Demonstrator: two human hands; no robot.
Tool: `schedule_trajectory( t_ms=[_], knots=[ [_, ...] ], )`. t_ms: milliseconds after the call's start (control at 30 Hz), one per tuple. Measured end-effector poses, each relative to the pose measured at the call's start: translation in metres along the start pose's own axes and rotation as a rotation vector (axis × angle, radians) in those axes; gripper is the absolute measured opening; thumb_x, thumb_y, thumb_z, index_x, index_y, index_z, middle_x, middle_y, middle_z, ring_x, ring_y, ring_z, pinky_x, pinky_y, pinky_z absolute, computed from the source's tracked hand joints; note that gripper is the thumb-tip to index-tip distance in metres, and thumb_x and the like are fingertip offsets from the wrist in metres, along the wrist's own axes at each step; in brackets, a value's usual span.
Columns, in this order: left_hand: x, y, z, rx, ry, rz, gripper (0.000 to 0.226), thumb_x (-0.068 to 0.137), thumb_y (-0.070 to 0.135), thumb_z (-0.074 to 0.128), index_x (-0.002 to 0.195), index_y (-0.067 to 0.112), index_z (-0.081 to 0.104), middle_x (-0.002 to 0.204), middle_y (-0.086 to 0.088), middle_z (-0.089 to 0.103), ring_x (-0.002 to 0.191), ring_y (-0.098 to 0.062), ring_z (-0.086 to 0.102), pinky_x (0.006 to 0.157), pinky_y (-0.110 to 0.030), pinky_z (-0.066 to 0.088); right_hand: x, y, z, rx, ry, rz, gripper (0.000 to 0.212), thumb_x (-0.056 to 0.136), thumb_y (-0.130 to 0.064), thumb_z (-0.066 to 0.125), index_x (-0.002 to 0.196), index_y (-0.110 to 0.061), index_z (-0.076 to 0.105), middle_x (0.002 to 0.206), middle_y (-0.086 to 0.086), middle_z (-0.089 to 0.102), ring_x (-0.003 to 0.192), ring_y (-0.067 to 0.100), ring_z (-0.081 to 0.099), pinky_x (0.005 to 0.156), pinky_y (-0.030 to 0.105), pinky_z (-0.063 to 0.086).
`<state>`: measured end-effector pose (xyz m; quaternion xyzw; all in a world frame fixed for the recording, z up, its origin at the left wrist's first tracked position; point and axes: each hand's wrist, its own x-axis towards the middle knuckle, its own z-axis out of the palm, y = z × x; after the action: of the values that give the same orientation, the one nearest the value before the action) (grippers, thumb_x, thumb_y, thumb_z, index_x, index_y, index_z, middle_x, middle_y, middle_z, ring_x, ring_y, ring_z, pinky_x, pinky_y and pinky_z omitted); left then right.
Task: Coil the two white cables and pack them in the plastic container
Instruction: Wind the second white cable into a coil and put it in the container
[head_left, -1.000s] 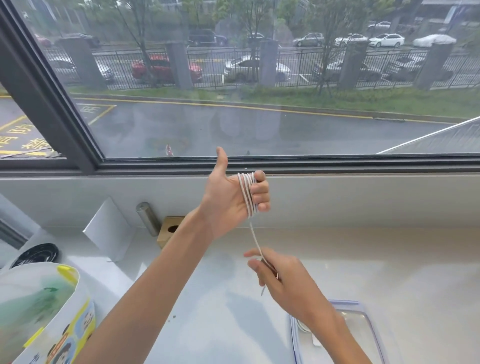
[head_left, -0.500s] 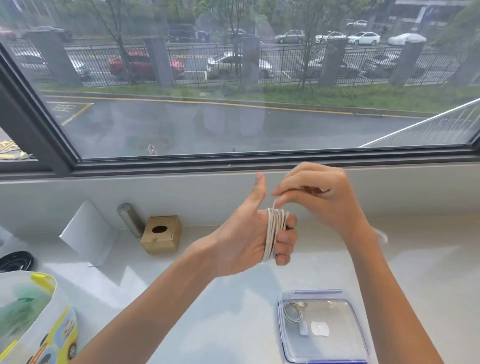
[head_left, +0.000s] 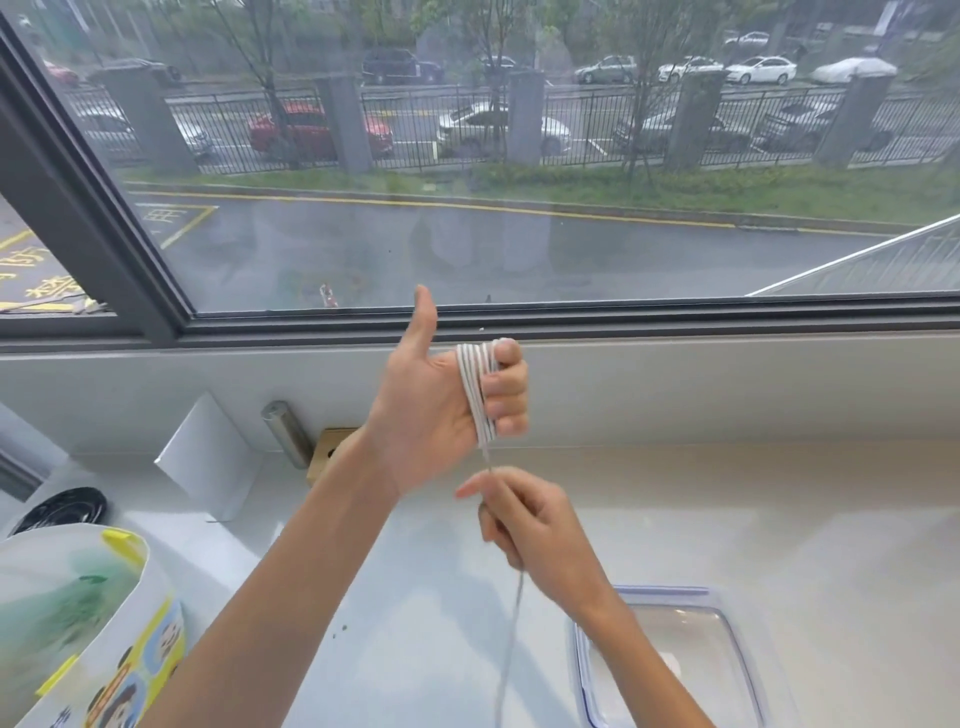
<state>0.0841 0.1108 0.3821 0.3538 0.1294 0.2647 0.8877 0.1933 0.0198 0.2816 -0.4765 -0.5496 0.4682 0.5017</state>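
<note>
Both hands apart again, right hand (head_left: 540, 525) lowered, cable (head_left: 477, 395) taut

Both forearms bare to frame edge, no sleeves. Left hand (head_left: 441, 410) and right hand (head_left: 535, 525): no rings, watch or gloves.

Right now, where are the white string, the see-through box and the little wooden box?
white cable (head_left: 477, 395), head view, on the loops around the fingers.
plastic container (head_left: 727, 639), head view, on its clear lid.
wooden box (head_left: 323, 457), head view, on its visible top corner.
</note>
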Motion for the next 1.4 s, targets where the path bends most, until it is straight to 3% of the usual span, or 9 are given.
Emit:
schedule_trajectory(
  t_ms=[133, 233, 367, 600, 767, 867, 1133, 1300, 1400],
  knots=[
    [-0.001, 0.004, -0.022, 0.03, 0.195, 0.075, 0.076, 0.082, 0.084, 0.019, 0.078, 0.013, 0.046, 0.063, -0.001, 0.036, 0.055, -0.017, 0.034, 0.057, -0.031, 0.034, -0.024, -0.012, -0.012, -0.52, -0.05, -0.261, 0.022, 0.102, -0.035, 0.049, 0.113, -0.031, 0.068, 0.063, -0.015, 0.05, 0.059, 0.007, 0.052, 0.057, 0.02, 0.043],
    [-0.004, -0.014, -0.023, 0.077, 0.19, -0.068, 0.078, 0.08, 0.085, 0.022, 0.079, 0.012, 0.047, 0.063, -0.003, 0.037, 0.055, -0.018, 0.038, 0.056, -0.03, 0.037, -0.016, -0.041, -0.036, -0.974, 0.164, -0.639, 0.022, 0.1, -0.034, 0.054, 0.099, -0.024, 0.074, 0.068, -0.011, 0.057, 0.06, 0.014, 0.053, 0.047, 0.033, 0.046],
    [-0.009, -0.045, -0.003, 0.332, 0.128, -0.216, 0.077, 0.082, 0.083, 0.018, 0.077, 0.012, 0.046, 0.065, -0.004, 0.036, 0.058, -0.019, 0.035, 0.06, -0.031, 0.034, 0.005, -0.079, -0.076, -1.074, 0.335, -0.909, 0.009, 0.091, -0.034, 0.073, 0.086, -0.029, 0.079, 0.075, -0.013, 0.073, 0.057, 0.018, 0.053, 0.049, 0.032, 0.044],
    [-0.018, -0.044, 0.024, 0.232, -0.041, -0.253, 0.076, 0.082, 0.083, 0.022, 0.08, 0.011, 0.047, 0.069, -0.005, 0.031, 0.06, -0.019, 0.027, 0.059, -0.031, 0.029, 0.034, -0.066, -0.068, -0.144, 0.132, -0.38, 0.03, 0.08, -0.007, 0.072, 0.078, -0.036, 0.079, 0.071, -0.013, 0.073, 0.067, 0.008, 0.064, 0.066, 0.022, 0.049],
    [-0.023, -0.043, 0.015, 0.169, -0.08, -0.182, 0.05, 0.098, 0.058, 0.029, 0.081, 0.014, 0.046, 0.069, -0.004, 0.021, 0.06, -0.018, 0.021, 0.059, -0.031, 0.023, 0.012, -0.039, -0.019, 0.175, 0.026, 0.179, 0.039, 0.096, 0.001, 0.05, 0.062, -0.017, 0.06, 0.041, -0.01, 0.052, 0.035, 0.0, 0.049, 0.038, 0.013, 0.041],
    [-0.023, -0.041, 0.0, 0.149, -0.045, -0.075, 0.034, 0.103, 0.038, 0.033, 0.081, 0.015, 0.044, 0.068, -0.001, 0.023, 0.059, -0.015, 0.025, 0.059, -0.028, 0.03, -0.004, -0.022, -0.006, 0.078, 0.043, 0.059, 0.034, 0.084, -0.011, 0.052, 0.053, -0.021, 0.058, 0.045, -0.005, 0.051, 0.042, 0.008, 0.043, 0.046, 0.018, 0.036],
    [-0.006, -0.058, -0.027, 0.342, 0.297, 0.259, 0.028, 0.102, 0.024, 0.034, 0.076, 0.014, 0.04, 0.064, 0.001, 0.034, 0.055, -0.014, 0.036, 0.057, -0.026, 0.041, -0.024, -0.023, -0.017, -0.241, -0.054, 0.289, 0.033, 0.097, -0.011, 0.048, 0.114, -0.031, 0.068, 0.078, -0.005, 0.07, 0.059, 0.004, 0.054, 0.057, 0.025, 0.048],
    [-0.001, -0.064, -0.029, 0.459, 0.408, 0.209, 0.031, 0.106, 0.019, 0.029, 0.077, 0.013, 0.039, 0.065, -0.001, 0.041, 0.056, -0.014, 0.041, 0.059, -0.024, 0.041, -0.028, -0.029, -0.026, -0.712, 0.283, -0.188, 0.019, 0.093, -0.01, 0.066, 0.101, -0.025, 0.074, 0.086, -0.02, 0.067, 0.072, -0.01, 0.057, 0.066, 0.009, 0.041],
    [-0.001, -0.071, -0.022, 0.604, 0.405, 0.115, 0.034, 0.105, 0.018, 0.03, 0.074, 0.014, 0.042, 0.063, 0.002, 0.049, 0.059, -0.013, 0.044, 0.062, -0.024, 0.038, -0.024, -0.029, -0.032, -0.806, 0.314, -0.4, 0.016, 0.086, -0.007, 0.075, 0.095, -0.02, 0.072, 0.089, -0.013, 0.07, 0.077, 0.0, 0.06, 0.07, 0.016, 0.048]
  ],
)
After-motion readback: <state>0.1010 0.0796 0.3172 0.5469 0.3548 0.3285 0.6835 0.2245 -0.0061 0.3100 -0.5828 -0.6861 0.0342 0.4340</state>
